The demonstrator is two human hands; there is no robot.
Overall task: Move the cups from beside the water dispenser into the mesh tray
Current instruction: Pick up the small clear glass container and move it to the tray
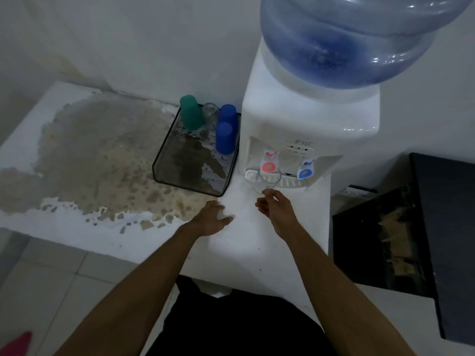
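We count four upturned cups at the back of the mesh tray, one clear glass outside it to the right, near our slack fingers.

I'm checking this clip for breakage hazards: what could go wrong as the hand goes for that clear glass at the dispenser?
1. The clear glass stands right under the red tap; lifting it straight up might knock the lever.
2. The right hand is open just short of the hard-to-see glass, so a misjudged pinch could tip it.
3. The back of the mesh tray already holds the green cup, two blue cups and another glass; setting down there risks a clink.
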